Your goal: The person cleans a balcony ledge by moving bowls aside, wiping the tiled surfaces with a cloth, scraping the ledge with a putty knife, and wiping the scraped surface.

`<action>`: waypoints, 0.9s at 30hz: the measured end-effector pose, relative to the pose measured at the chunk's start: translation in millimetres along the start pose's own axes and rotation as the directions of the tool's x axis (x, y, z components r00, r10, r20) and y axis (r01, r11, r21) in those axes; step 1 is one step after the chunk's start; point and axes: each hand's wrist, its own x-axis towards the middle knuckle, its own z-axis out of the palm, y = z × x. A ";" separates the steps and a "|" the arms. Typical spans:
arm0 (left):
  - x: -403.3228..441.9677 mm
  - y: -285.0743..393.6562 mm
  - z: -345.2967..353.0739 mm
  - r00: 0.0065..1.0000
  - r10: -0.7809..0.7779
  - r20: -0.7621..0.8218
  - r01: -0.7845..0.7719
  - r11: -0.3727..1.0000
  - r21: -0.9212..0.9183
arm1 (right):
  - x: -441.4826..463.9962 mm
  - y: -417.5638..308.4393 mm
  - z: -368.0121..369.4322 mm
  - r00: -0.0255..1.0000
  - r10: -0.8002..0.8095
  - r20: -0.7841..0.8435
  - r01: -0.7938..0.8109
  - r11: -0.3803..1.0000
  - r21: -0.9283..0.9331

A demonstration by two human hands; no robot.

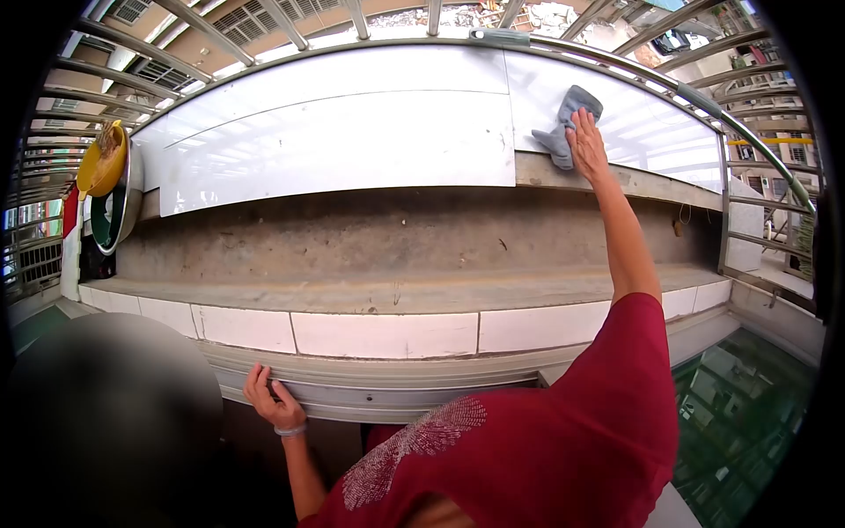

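Observation:
A grey cloth lies bunched on a glossy white panel at the upper right. My right hand holds the cloth against the panel, its fingers extended over it and the arm reaching far out. Part of the cloth sticks out above and to the left of the fingers. Lower down, my left hand, with a band at the wrist, rests at the metal window track. Its fingers are partly spread and nothing shows in them.
A wider white panel adjoins on the left. Metal bars enclose the ledge. A yellow basket and a round basin stand at the left end. Below the panels runs a dirty concrete recess, edged by white tiles.

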 end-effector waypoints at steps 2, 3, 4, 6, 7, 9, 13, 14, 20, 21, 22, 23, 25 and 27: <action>1.8 1.1 1.5 1.000 0.007 0.002 -0.007 1.000 0.002 | 2.9 -6.4 9.5 0.994 -0.105 -0.021 0.105 0.994 -0.011; 1.9 0.4 1.5 1.000 0.012 0.001 -0.012 1.000 0.002 | 2.8 -20.0 10.9 0.988 -0.153 -0.030 0.153 0.988 -0.015; 2.0 -0.1 1.8 1.000 0.016 0.000 -0.016 1.000 0.003 | -11.0 -39.1 10.0 0.954 -0.291 -0.078 0.298 0.947 0.117; 1.1 -0.3 -0.4 1.000 0.022 0.009 -0.022 1.000 0.010 | -28.4 -50.3 -18.1 0.965 -0.235 0.115 0.219 0.966 0.136; 1.5 0.0 -0.5 1.000 0.024 0.008 -0.024 1.000 0.013 | -32.5 -34.3 -23.7 0.972 -0.185 0.147 0.163 0.975 0.150; 1.9 -0.1 1.3 1.000 0.012 -0.005 -0.012 1.000 0.011 | -21.0 7.4 -21.1 0.989 0.068 0.130 -0.071 0.997 0.013; 0.2 0.5 2.1 1.000 -0.017 0.001 0.017 1.000 -0.002 | -18.8 -22.7 -20.6 0.974 -0.141 0.176 0.115 0.982 0.148; 1.9 1.0 2.6 1.000 -0.013 0.000 0.013 1.000 0.005 | -22.2 -36.2 -19.7 0.964 -0.218 0.149 0.188 0.963 0.195; 0.5 -2.8 2.6 1.000 0.012 0.016 -0.012 1.000 0.017 | -11.0 -24.4 -18.7 0.985 -0.128 0.112 0.119 0.989 0.083; 0.9 -2.4 4.6 1.000 0.001 0.014 -0.001 1.000 0.008 | -15.6 -32.6 -14.2 0.978 -0.186 0.092 0.174 0.977 0.122; -0.3 -2.3 4.8 1.000 -0.009 0.018 0.009 1.000 0.003 | -17.7 -35.5 -14.5 0.978 -0.197 0.076 0.188 0.976 0.112; -0.9 -3.3 1.8 0.999 -0.012 0.030 0.012 1.000 0.000 | -19.0 -33.4 -10.4 0.989 -0.139 0.054 0.134 0.987 0.085; 0.1 -3.3 0.1 1.000 -0.002 0.031 0.001 1.000 0.017 | 6.0 -19.4 0.6 0.999 -0.033 -0.025 0.034 0.999 0.019; 2.1 -1.7 3.0 1.000 0.008 0.018 -0.008 1.000 0.015 | 16.0 -16.7 34.8 0.982 -0.039 -0.186 0.032 0.999 -0.041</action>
